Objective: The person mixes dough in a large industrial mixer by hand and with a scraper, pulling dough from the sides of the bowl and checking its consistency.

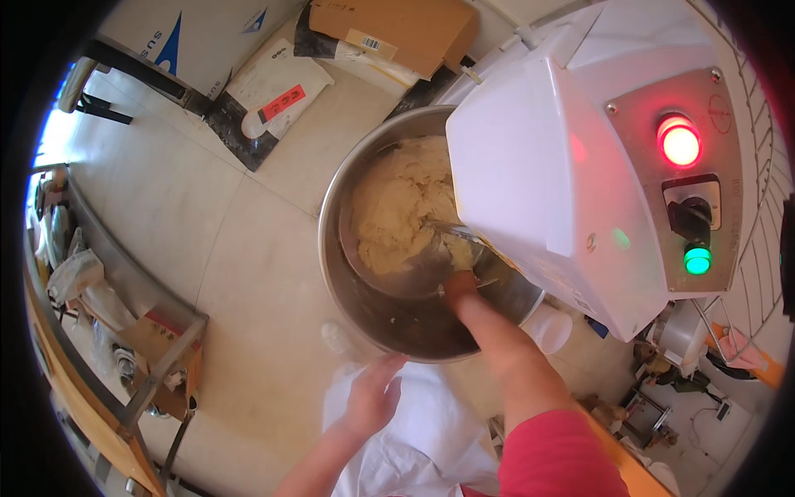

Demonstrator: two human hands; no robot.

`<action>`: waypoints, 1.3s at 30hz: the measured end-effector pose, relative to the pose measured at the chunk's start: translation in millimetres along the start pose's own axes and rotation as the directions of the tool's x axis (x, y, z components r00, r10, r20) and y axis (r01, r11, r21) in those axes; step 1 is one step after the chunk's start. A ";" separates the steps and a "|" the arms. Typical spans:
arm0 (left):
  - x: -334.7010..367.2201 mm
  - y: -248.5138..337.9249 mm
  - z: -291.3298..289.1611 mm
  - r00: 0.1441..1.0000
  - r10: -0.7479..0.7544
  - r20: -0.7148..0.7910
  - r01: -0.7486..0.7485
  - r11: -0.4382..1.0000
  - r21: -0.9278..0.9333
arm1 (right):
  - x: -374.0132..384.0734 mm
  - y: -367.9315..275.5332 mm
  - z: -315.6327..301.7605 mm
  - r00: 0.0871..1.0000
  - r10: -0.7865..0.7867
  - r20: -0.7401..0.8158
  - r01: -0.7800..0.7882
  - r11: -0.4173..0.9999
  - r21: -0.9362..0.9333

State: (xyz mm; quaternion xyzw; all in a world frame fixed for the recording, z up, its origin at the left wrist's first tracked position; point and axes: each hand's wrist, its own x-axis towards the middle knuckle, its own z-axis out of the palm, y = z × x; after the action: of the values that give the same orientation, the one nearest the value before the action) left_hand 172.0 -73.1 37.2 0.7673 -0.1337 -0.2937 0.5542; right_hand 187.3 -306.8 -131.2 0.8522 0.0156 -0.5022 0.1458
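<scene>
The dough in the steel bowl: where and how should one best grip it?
Probably by the left edge of the dough, from above, over the open left side of the bowl: its broad, lumpy mass lies uncovered there, and the white mixer head overhangs the right side.

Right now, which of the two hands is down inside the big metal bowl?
The right hand: it reaches in toward the dough. The left hand is only at the metal bowl's near rim.

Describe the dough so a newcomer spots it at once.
Start at the white mixer, then the steel bowl at its left. The right hand is inside; the dough lies mostly beyond it. It is pale and lumpy, unlike the bowl's smooth grey metal.
</scene>
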 end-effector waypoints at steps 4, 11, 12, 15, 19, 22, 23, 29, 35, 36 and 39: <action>-3.0 -0.6 12.0 1.000 -0.013 -0.016 0.012 0.996 -0.085 | -19.6 26.3 -6.6 0.973 -0.195 -0.125 0.210 0.970 0.123; 11.3 10.6 22.6 0.996 0.085 0.029 -0.084 0.996 -0.034 | -3.9 42.8 -5.2 0.867 0.337 -0.367 -0.045 0.786 0.616; 10.4 8.9 19.8 0.999 0.034 0.031 -0.033 0.999 -0.028 | -7.1 48.6 -8.4 0.839 0.388 -0.382 -0.016 0.719 0.695; 11.2 -0.3 17.3 0.997 -0.062 0.046 0.065 0.996 -0.063 | -36.2 44.8 -29.1 0.802 0.448 -0.396 -0.045 0.705 0.707; 27.1 5.2 37.0 0.968 -0.249 0.035 0.235 0.843 -0.484 | -114.5 6.5 -73.3 0.860 0.233 -0.454 0.184 0.688 0.702; 41.0 2.1 41.6 0.899 -0.414 0.140 0.369 0.546 -0.752 | -152.5 -17.8 -76.6 0.731 -0.101 -0.675 0.590 0.591 0.550; 40.4 -5.5 41.1 0.859 -0.505 0.078 0.404 0.577 -0.710 | -154.6 -22.0 -73.4 0.716 -0.096 -0.691 0.652 0.444 0.614; 4.9 -20.4 16.9 0.759 -0.638 -0.131 0.407 0.621 -0.669 | -105.5 -5.4 -53.1 0.868 0.107 -0.486 0.424 0.351 0.835; -37.1 -3.4 -3.0 0.771 -0.626 -0.119 0.428 0.647 -0.631 | -1.6 -20.5 -44.6 0.863 0.125 -0.489 0.067 0.932 0.357; -41.8 -2.8 -7.7 0.793 -0.589 -0.155 0.368 0.666 -0.649 | 11.9 -29.3 -46.1 0.854 0.127 -0.505 0.063 0.937 0.344; -48.3 -1.0 -13.6 0.744 -0.665 -0.060 0.555 0.666 -0.498 | 32.6 -28.2 -56.6 0.933 0.071 -0.353 0.191 0.733 0.652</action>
State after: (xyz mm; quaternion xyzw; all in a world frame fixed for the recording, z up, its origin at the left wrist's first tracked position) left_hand 141.8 -36.7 53.8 0.6465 0.2714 -0.3920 0.5956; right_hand 246.8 -268.8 -140.1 0.9214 -0.1142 -0.3155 -0.1960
